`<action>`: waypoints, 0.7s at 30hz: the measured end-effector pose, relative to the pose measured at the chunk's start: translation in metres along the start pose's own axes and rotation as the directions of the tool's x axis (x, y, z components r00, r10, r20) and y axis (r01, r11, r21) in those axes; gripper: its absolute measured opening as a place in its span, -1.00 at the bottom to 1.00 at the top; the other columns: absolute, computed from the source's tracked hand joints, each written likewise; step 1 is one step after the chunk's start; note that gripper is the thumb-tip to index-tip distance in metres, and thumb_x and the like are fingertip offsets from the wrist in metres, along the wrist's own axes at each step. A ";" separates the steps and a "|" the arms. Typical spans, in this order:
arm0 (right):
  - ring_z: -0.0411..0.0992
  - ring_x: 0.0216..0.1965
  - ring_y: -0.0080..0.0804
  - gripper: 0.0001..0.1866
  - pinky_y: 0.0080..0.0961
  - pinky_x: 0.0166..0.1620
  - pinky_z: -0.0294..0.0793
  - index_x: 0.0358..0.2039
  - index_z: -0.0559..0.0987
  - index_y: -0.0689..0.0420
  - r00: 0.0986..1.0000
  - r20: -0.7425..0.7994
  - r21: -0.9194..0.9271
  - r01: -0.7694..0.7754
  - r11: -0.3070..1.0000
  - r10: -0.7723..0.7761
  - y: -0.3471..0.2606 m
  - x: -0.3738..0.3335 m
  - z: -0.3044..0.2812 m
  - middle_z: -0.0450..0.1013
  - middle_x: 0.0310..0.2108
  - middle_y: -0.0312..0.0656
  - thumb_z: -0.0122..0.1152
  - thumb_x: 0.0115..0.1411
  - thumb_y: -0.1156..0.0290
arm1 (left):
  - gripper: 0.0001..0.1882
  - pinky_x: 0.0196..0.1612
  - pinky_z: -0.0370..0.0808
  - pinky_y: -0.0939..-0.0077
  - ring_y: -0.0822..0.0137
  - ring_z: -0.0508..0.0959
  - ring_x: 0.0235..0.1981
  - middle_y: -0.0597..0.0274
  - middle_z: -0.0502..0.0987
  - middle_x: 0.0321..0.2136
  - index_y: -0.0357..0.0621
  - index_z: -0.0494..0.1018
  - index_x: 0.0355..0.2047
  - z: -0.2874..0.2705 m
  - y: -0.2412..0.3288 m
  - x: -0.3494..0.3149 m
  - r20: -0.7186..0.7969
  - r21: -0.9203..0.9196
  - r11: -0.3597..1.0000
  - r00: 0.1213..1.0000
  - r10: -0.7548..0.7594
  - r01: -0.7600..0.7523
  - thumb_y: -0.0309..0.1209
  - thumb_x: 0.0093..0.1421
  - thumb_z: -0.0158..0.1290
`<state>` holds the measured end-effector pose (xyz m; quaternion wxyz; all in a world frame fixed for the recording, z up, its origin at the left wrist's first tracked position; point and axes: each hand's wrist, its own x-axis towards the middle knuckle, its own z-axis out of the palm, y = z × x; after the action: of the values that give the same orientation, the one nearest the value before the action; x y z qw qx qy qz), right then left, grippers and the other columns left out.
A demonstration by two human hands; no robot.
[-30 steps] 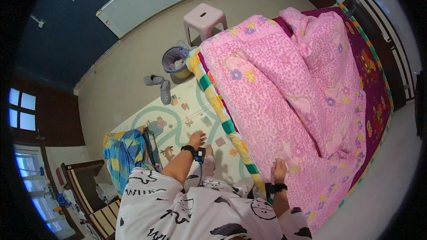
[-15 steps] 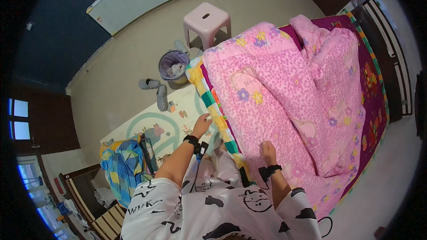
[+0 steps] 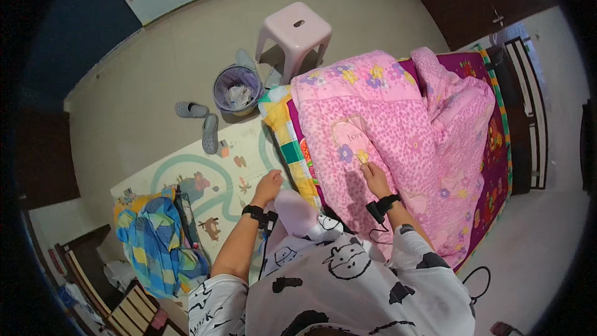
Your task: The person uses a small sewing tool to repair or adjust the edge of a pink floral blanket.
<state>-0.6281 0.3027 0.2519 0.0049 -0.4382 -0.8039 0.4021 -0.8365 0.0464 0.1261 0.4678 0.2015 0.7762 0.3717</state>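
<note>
A pink quilt point(image 3: 398, 126) with flowers and hearts lies rumpled over the bed at my right. My right hand point(image 3: 377, 180) is over its near left part, fingers reaching forward and loosely apart; a shadow falls on the quilt beside it. I see no fold gripped in that hand, but cannot tell whether the fingertips touch the cloth. My left hand point(image 3: 267, 188) hangs beside the bed's left edge, above the patterned floor mat point(image 3: 239, 174), with loosely bent fingers and nothing in them. Black bands with small devices circle both wrists.
Beyond the bed's far left corner stand a pink stool point(image 3: 298, 28) and a lined trash bin point(image 3: 238, 90). Grey clogs point(image 3: 210, 134) lie near the mat. A blue-yellow checked cloth point(image 3: 152, 236) is heaped at left. Purple bedding point(image 3: 495, 140) shows at the bed's right.
My right hand has moved forward over the quilt, toward its heart patch. My left hand has drawn slightly down and left in view. The whole view has shifted; the quilt looks much the same.
</note>
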 end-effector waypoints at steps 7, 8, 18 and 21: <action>0.32 -0.59 -0.44 -0.66 -0.49 -0.46 0.30 -0.43 0.46 0.22 0.999 0.042 -0.040 0.032 0.999 -0.030 -0.013 0.075 -0.026 0.35 -0.63 -0.21 -0.05 0.17 0.16 | -0.64 -0.09 0.38 0.52 0.29 0.49 -0.18 0.06 0.49 -0.22 -0.29 0.33 -0.08 -0.035 0.077 0.034 -0.215 -0.310 0.924 0.963 0.162 -0.225 -0.35 0.16 -0.08; 0.24 -0.63 -0.56 -0.67 -0.57 -0.52 0.26 -0.46 0.45 0.21 0.994 0.085 -0.047 0.069 0.997 -0.065 -0.014 0.092 -0.030 0.30 -0.66 -0.30 -0.04 0.18 0.17 | -0.64 -0.09 0.38 0.52 0.29 0.49 -0.18 0.06 0.49 -0.23 -0.30 0.33 -0.08 -0.035 0.084 0.045 -0.275 -0.324 0.893 0.934 0.227 -0.313 -0.35 0.16 -0.08; 0.42 -0.41 -0.49 -0.66 -0.55 -0.48 0.40 -0.31 0.39 0.13 0.947 0.311 0.557 -0.116 0.822 -0.077 0.014 0.307 0.014 0.44 -0.43 -0.21 -0.09 0.22 0.08 | -0.41 0.11 0.16 0.28 -0.02 0.20 0.09 -0.19 0.18 0.06 -0.23 0.19 0.05 0.085 0.142 0.200 -0.560 0.077 0.898 0.726 0.398 -0.433 -0.31 0.02 0.07; 0.44 -0.27 -0.40 -0.63 -0.48 -0.46 0.44 -0.25 0.36 0.12 0.950 0.310 0.626 -0.178 0.759 -0.033 0.074 0.358 0.028 0.46 -0.29 -0.12 -0.14 0.23 0.05 | -0.24 0.16 -0.01 0.03 -0.18 -0.01 0.17 -0.26 0.00 0.14 -0.22 0.11 0.11 0.119 0.143 0.239 -0.717 0.152 0.968 0.652 0.247 -0.199 -0.23 -0.07 0.16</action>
<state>-0.8065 0.5603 0.0613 0.0170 -0.3737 -0.5886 0.7166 -0.8521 0.3426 0.0631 0.0639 0.1441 0.8779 0.4522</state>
